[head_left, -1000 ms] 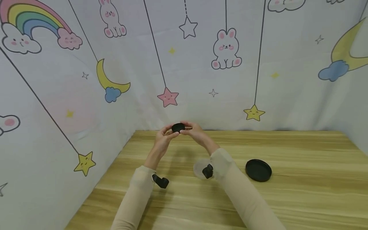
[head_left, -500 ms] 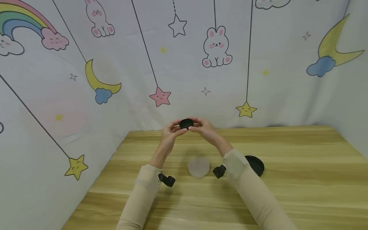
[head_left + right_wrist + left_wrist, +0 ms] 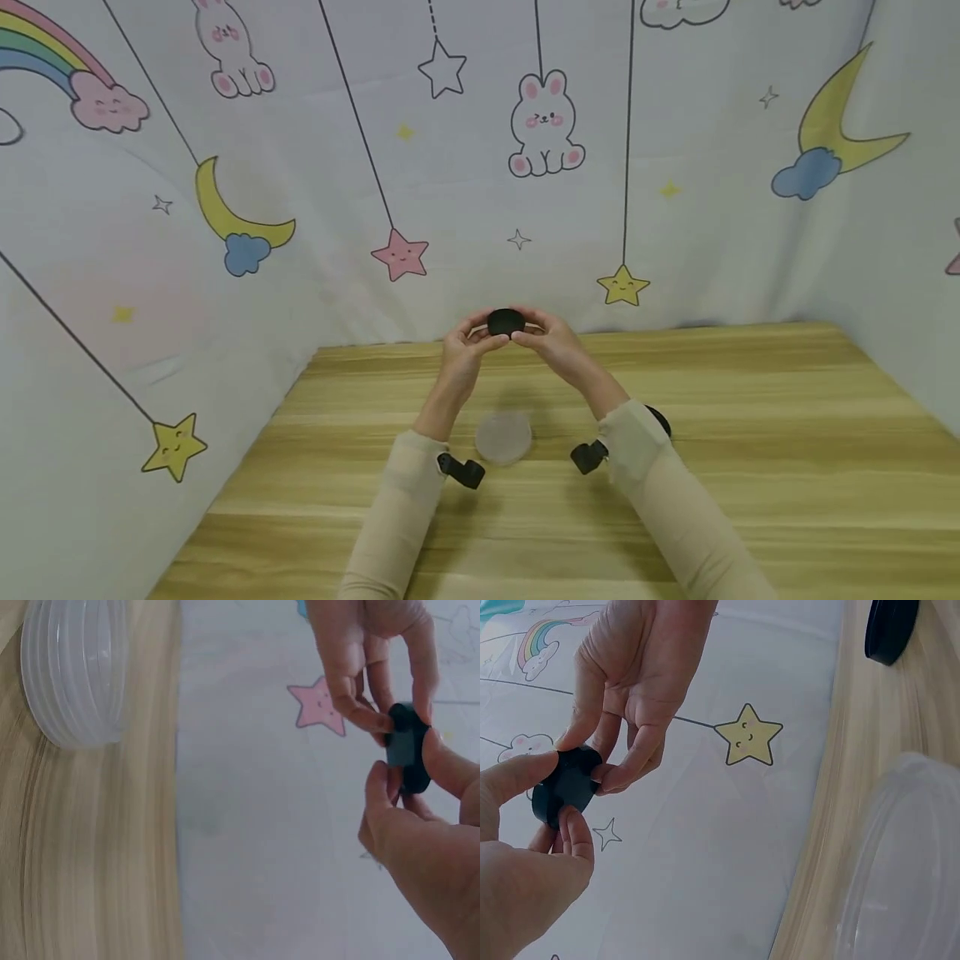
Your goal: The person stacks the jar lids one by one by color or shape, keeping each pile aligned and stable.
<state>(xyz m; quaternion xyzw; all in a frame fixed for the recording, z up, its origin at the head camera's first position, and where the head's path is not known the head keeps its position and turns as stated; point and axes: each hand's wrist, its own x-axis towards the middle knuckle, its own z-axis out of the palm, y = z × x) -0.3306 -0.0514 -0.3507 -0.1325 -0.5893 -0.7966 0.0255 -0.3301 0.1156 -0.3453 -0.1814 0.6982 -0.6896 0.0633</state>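
A small black round piece (image 3: 506, 322), like a shallow cap or lid, is held up near the far edge of the table by both hands. My left hand (image 3: 465, 354) pinches its left side, thumb in front and fingers behind. On the opposite side my right hand (image 3: 558, 346) pinches it the same way. In the left wrist view the black piece (image 3: 568, 784) shows tilted between the fingertips of both hands. The right wrist view shows its dark rim (image 3: 420, 769); part of it lies behind the fingers.
A clear round plastic container (image 3: 503, 437) stands on the wooden table (image 3: 750, 500) between the forearms. Behind the right sleeve, a larger black round dish (image 3: 660, 421) is mostly hidden. A patterned cloth wall (image 3: 480, 183) rises directly behind the hands.
The head view has turned right, so the wall pattern shifts left. Both hands, still gripping the black piece, appear further right in it. The right sleeve now covers most of the larger black dish.
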